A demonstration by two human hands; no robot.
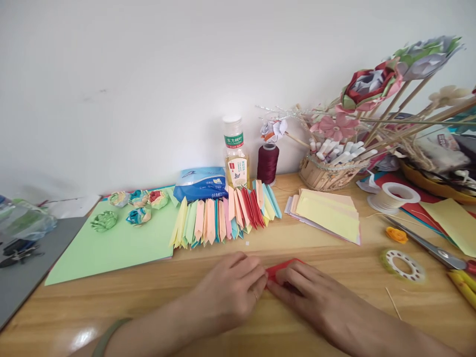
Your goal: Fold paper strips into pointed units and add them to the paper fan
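A small piece of folded red paper [277, 270] lies on the wooden table in front of me, largely covered by my fingers. My left hand [235, 285] is closed, with its thumb and fingertips pinched together at the paper's left end. From the other side, my right hand [308, 290] grips the paper, its fingers curled over the top and its thumb near the left end. Just beyond my hands stands a row of folded paper strips [219, 218] in yellow, green, peach and red. To their right is a stack of cut paper sheets [327, 213], yellow on top.
Paper flowers [104, 221] sit on a green sheet [111, 253] at left. A tissue pack [201, 182], bottle [238, 158] and maroon thread spool [267, 163] line the wall. At right are a basket [329, 171], tape roll [403, 265] and scissors [427, 243].
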